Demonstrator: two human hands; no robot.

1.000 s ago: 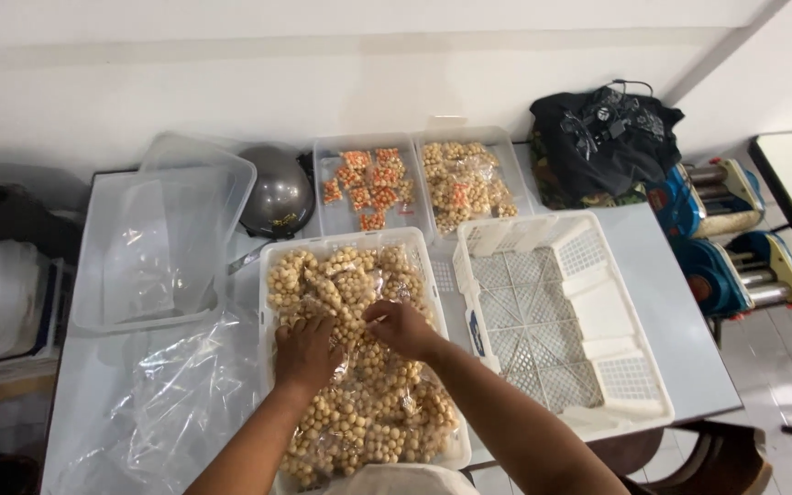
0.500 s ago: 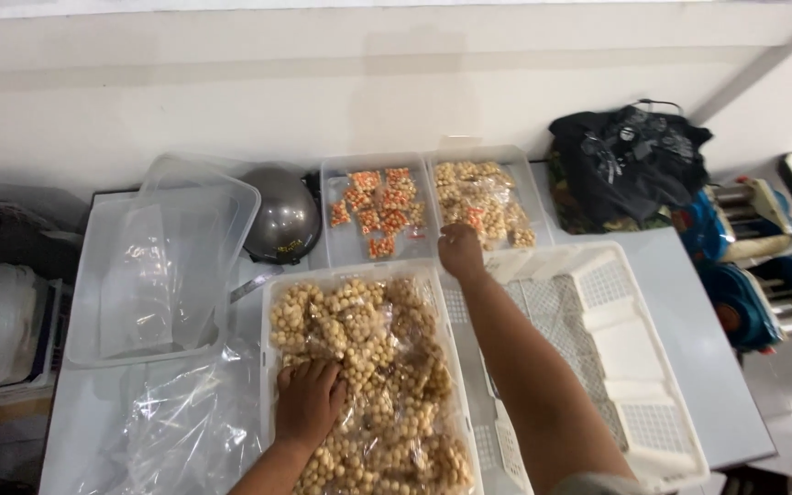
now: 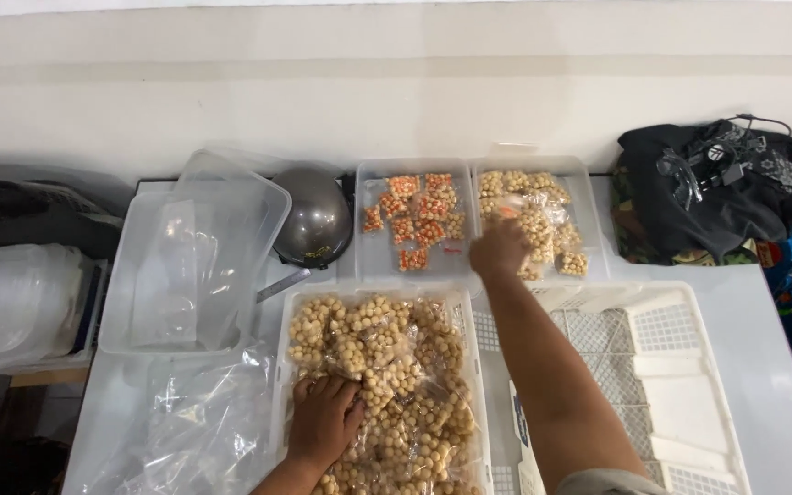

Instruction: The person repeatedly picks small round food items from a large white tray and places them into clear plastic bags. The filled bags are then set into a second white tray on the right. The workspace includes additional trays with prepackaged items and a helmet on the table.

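while the right hand (image 3: 499, 249) is stretched to the far edge of the table (image 3: 763, 367), its fingers lie curled and nearly closed over the near left corner of the clear tray of pale snack packets (image 3: 543, 220); whether a packet is actually pinched under them cannot be told, as the fingertips are hidden by the back of the hand; the packets in that tray lie just ahead and to the right of the fingers, touching or all but touching them; the right hand is by far the nearer to them; the left hand (image 3: 324, 420) rests palm down, fingers loosely spread, on the heap of bagged pale balls in the white basket (image 3: 466, 385) at the near edge, gripping nothing that can be seen; the basket's long axis runs from near edge to far; beside the pale tray, to its left, stands a second clear tray with small orange packets (image 3: 414, 220); an empty white slotted crate (image 3: 671, 367), rigid plastic with a grid floor, sits under the right forearm; at the left, a clear lidded tub (image 3: 190, 257) and crumpled clear bags (image 3: 185, 431); a dull metal bowl (image 3: 315, 218) lies dome up behind; a black bag (image 3: 708, 188) occupies the far right corner.
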